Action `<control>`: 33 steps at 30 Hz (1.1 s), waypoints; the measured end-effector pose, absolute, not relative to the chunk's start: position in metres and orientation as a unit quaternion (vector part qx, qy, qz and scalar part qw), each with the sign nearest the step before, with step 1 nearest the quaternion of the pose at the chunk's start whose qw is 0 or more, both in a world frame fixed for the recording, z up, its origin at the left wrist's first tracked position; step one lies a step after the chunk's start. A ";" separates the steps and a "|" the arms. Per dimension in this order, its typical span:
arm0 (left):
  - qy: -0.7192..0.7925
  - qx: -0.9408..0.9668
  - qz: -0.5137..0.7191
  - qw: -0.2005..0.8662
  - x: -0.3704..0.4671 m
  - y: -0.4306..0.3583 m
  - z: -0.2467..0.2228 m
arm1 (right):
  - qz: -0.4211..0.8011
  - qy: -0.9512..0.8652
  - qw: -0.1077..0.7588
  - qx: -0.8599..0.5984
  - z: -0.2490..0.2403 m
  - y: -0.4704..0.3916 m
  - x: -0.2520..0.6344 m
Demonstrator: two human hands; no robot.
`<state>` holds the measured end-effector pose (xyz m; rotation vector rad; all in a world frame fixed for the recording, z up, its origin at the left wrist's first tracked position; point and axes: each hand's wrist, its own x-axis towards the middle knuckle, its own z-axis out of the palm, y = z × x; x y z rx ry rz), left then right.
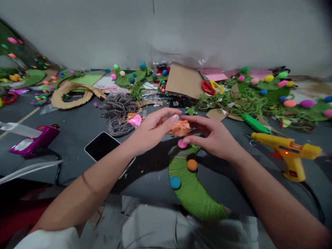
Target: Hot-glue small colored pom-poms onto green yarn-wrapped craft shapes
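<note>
We grasp the ruffled orange flower (181, 128) between left hand (155, 126) and right hand (213, 136), beside the green crescent (193, 193) at the table's (153, 174) near edge.

Left hand (155, 127) and right hand (217, 136) nearly meet, fingers (197, 120) bent inward.

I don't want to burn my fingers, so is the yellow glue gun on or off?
On, it seems: the yellow glue gun has a red light glowing on its side.

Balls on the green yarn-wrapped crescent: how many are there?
3: pink ball by the right hand, orange ball below it, blue ball lowest, at left. More may be hidden.
</note>
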<state>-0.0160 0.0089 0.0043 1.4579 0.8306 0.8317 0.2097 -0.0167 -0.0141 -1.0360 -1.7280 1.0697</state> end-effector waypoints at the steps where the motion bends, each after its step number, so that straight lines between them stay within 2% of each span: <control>1: 0.346 0.600 0.350 0.630 -0.016 0.009 0.005 | 0.416 -0.688 0.426 -0.416 -0.015 -0.017 0.209; 5: 0.276 0.496 0.299 0.767 -0.020 0.012 0.009 | 0.284 -0.728 0.462 -0.419 -0.019 -0.019 0.204; 8: 0.253 0.460 0.278 0.804 -0.026 0.017 0.014 | 0.182 -0.736 0.493 -0.428 -0.016 -0.022 0.203; 12: 0.240 0.488 0.289 0.788 -0.029 0.019 0.019 | 0.181 -0.637 0.580 -0.475 -0.006 -0.024 0.207; 14: 0.222 0.482 0.284 0.799 -0.028 0.017 0.021 | 0.190 -0.621 0.591 -0.479 -0.002 -0.025 0.209; 22: 0.183 0.439 0.264 0.839 -0.026 0.011 0.021 | 0.176 -0.753 0.473 -0.423 -0.014 -0.024 0.204; 28: 0.178 0.450 0.262 0.835 -0.027 0.010 0.020 | 0.184 -0.748 0.480 -0.420 -0.014 -0.023 0.205; 33: 0.181 0.445 0.282 0.831 -0.026 0.005 0.021 | 0.166 -0.797 0.419 -0.402 -0.019 -0.024 0.205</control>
